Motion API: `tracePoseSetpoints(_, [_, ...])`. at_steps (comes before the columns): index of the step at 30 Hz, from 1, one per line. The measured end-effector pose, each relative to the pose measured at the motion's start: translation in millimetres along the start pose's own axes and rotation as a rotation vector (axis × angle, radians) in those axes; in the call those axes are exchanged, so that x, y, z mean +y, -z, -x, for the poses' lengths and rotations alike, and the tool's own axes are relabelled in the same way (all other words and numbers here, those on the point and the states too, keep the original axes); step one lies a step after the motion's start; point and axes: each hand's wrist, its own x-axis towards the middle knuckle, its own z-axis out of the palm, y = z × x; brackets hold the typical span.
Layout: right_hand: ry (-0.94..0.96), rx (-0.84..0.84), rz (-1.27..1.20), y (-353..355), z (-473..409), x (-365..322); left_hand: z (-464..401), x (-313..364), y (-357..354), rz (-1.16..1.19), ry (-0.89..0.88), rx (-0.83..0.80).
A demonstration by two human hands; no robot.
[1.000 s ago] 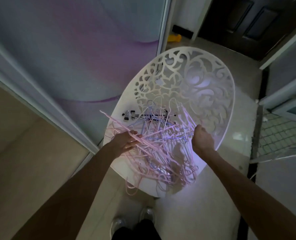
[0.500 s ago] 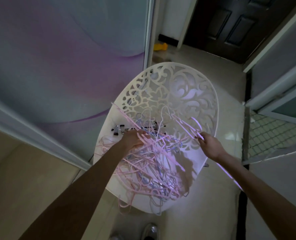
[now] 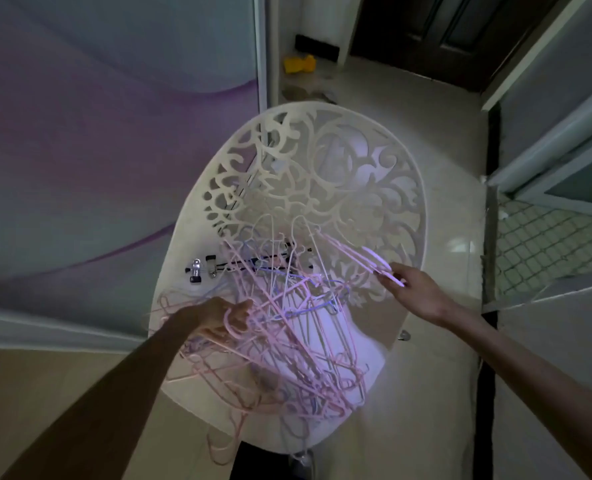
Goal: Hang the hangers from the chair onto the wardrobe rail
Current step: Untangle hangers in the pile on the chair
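Observation:
A tangled heap of thin pink and blue hangers [image 3: 287,344] lies on the seat of a white chair [image 3: 332,174] with a cut-out floral back. My left hand [image 3: 218,318] is in the left side of the heap, fingers curled around pink hanger wires. My right hand [image 3: 417,292] is at the heap's right edge, pinching the end of a pink hanger [image 3: 353,252] that slants up and left from the pile. A black clip hanger with metal clips [image 3: 201,270] lies at the back left of the seat. No wardrobe rail is in view.
A sliding wardrobe door with a purple wave pattern [image 3: 97,133] fills the left side, its lower track [image 3: 45,327] beside the chair. A dark door [image 3: 460,32] stands at the far end of the tiled floor. Something yellow [image 3: 299,64] lies near it. A mesh panel [image 3: 547,244] is at right.
My right hand has taken a pink hanger and drawn it out to the right of the heap. My left hand has pushed deeper into the pile. The view has tilted upward.

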Motion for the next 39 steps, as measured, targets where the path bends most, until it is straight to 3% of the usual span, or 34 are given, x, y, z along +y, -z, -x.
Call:
tracePoseSetpoints(3, [-0.010,-0.019,0.018,-4,-6,-4,-2,4,32,-0.304,-0.112,0.072])
tracePoseSetpoints(4, [-0.015,-0.024,0.019,-5,-7,-6,-1,7,38,-0.330,-0.157,0.133])
tracePoseSetpoints(6, [-0.028,-0.025,-0.016,-9,-10,-7,0,12,49,-0.169,-0.177,0.163])
tracePoseSetpoints(10, [-0.037,-0.056,-0.074,-14,-13,-11,1,5,63,0.135,0.117,-0.086])
tracePoseSetpoints(13, [-0.027,-0.054,-0.113,-17,-12,-11,-5,3,57,0.001,0.184,-0.008])
tracePoseSetpoints(16, [-0.035,-0.041,-0.147,-19,-6,-10,-17,11,49,-0.271,0.091,0.120])
tracePoseSetpoints(18, [-0.030,-0.020,-0.161,-22,-4,-9,-21,32,43,-0.572,0.001,0.320])
tracePoseSetpoints(21, [-0.013,0.037,-0.169,-24,-1,-8,-39,89,20,-0.580,-0.313,0.616])
tracePoseSetpoints(23, [-0.005,0.061,-0.147,-29,-3,-2,-67,124,-1,-0.467,-0.487,0.570])
tracePoseSetpoints(26, [-0.008,0.068,-0.079,-32,-5,7,-111,147,-35,-0.475,-0.466,0.439])
tracePoseSetpoints(32, [0.067,0.035,0.108,-13,-14,-2,-138,146,-52,-0.440,-0.392,0.611])
tracePoseSetpoints(39, [0.039,-0.034,0.186,-1,-37,-30,-135,136,-50,-0.423,-0.447,0.666])
